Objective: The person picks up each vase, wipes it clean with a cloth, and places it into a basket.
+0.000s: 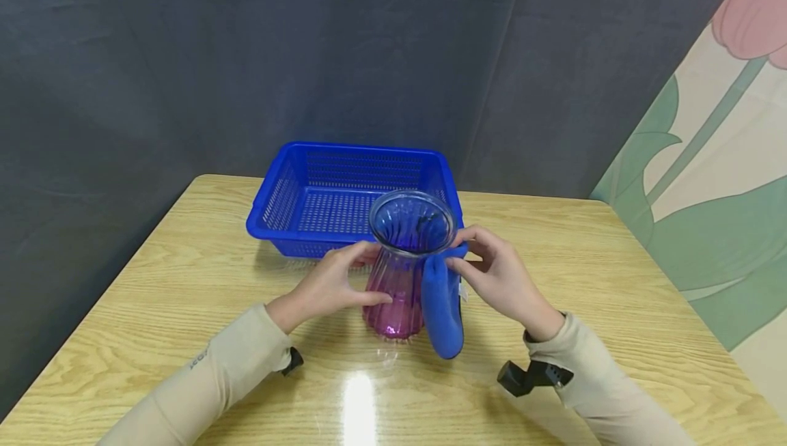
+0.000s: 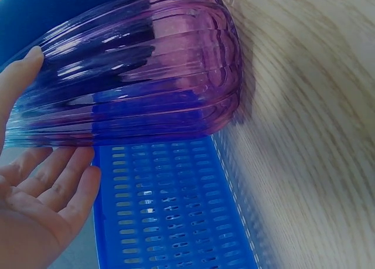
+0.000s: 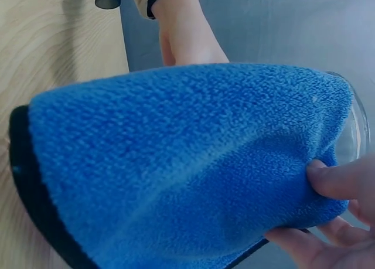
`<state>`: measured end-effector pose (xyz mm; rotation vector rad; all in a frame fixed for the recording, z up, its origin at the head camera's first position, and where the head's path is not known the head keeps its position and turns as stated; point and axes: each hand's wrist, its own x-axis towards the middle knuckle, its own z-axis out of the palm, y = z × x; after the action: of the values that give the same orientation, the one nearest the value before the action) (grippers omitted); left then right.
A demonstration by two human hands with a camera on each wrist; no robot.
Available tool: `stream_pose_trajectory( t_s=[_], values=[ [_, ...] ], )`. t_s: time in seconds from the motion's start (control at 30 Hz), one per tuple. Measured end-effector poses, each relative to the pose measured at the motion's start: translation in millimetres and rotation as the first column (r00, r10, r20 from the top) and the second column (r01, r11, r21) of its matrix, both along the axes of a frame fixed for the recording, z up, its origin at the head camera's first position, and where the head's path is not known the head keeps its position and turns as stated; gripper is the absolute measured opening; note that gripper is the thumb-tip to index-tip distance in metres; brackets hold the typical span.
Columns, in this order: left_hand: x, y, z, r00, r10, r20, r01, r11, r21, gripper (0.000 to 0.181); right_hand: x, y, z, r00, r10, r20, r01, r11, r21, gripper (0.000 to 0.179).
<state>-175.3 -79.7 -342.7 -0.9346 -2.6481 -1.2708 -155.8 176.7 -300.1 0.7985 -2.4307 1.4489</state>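
Note:
A ribbed glass vase (image 1: pixel 395 285), clear blue at its flared mouth and pink toward its base, stands upright on the table in the head view. My left hand (image 1: pixel 328 285) holds it from the left, thumb in front and fingers behind. In my right hand (image 1: pixel 501 279) a folded blue cloth (image 1: pixel 444 319) is pinched at its upper end, beside the vase's neck. The cloth hangs down along the vase's right side. Fluffy pile and a dark edging show on the cloth (image 3: pixel 176 146) in the right wrist view, where it hides most of the vase.
Behind the vase sits a blue plastic basket (image 1: pixel 363 147) with slotted walls, near the table's far edge. The wooden table (image 1: pixel 184 275) runs back to a dark curtain (image 1: pixel 246 57). A panel with a tulip picture (image 1: pixel 725 241) stands at the right.

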Motion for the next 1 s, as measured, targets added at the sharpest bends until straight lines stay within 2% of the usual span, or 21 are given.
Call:
stream_pose_trajectory(
  t_s=[0.27,0.4,0.7,0.83,1.0],
  values=[
    [1.0,0.1,3.9,0.999,-0.001,0.036,0.001,1.0,-0.023,0.076,0.4,6,1.9,1.0,0.005,-0.023,-0.007,0.997,-0.083,0.019],
    [0.7,-0.8,4.4,1.0,-0.021,0.021,0.022,0.999,-0.04,0.076,0.5,9,3.1,1.0,-0.005,-0.018,0.002,0.99,-0.143,0.023],
    [-4.1,-4.7,5.3,0.992,-0.125,0.027,0.126,0.991,-0.05,0.071,1.7,13,6.1,0.999,0.045,-0.001,-0.044,0.957,-0.286,0.034],
    [-5.9,-6.5,6.9,0.983,-0.181,0.039,0.183,0.982,-0.048,0.068,1.4,13,5.7,0.998,0.061,-0.005,-0.06,0.949,-0.311,0.036],
    [-7.7,-8.1,8.4,0.974,-0.227,0.008,0.227,0.972,-0.054,0.068,1.4,13,6.1,0.997,0.073,0.001,-0.069,0.943,-0.326,0.036]
  ],
)
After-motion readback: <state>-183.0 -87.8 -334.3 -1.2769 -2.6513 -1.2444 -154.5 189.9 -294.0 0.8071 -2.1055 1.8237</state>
